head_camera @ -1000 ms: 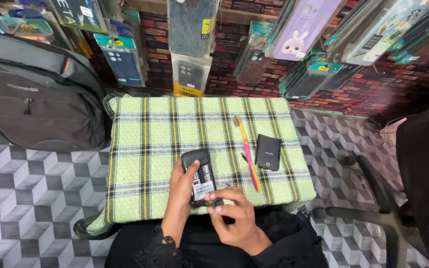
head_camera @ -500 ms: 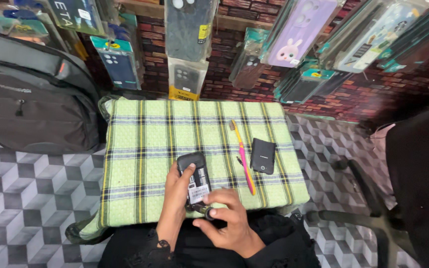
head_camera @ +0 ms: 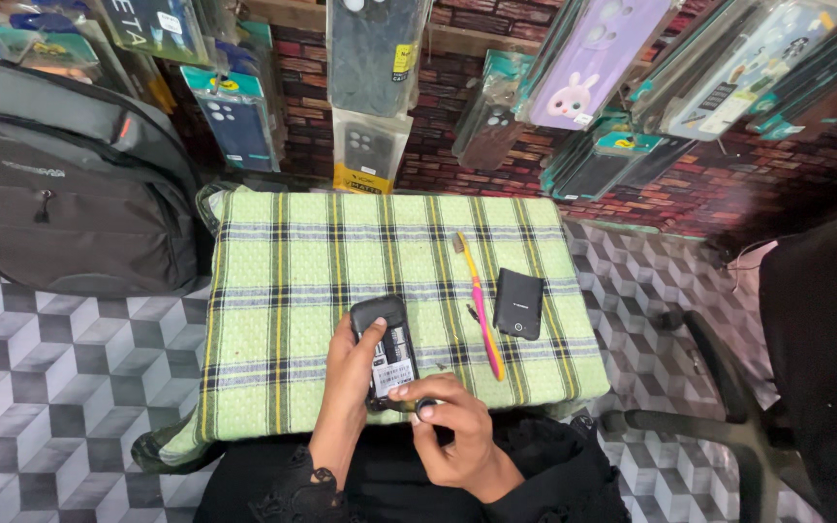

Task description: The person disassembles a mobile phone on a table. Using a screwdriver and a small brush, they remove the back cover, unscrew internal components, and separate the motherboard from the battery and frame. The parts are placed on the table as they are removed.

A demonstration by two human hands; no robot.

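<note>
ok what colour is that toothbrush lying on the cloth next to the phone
The toothbrush is pink and yellow, with an orange tip at its near end, seen in the head view.

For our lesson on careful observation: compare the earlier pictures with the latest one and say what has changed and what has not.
Very little. The left hand still holds the opened black phone, and the right hand keeps working at its lower end with a small dark part at its fingertips. The toothbrush and black back cover lie as before on the green checked cloth.
</note>
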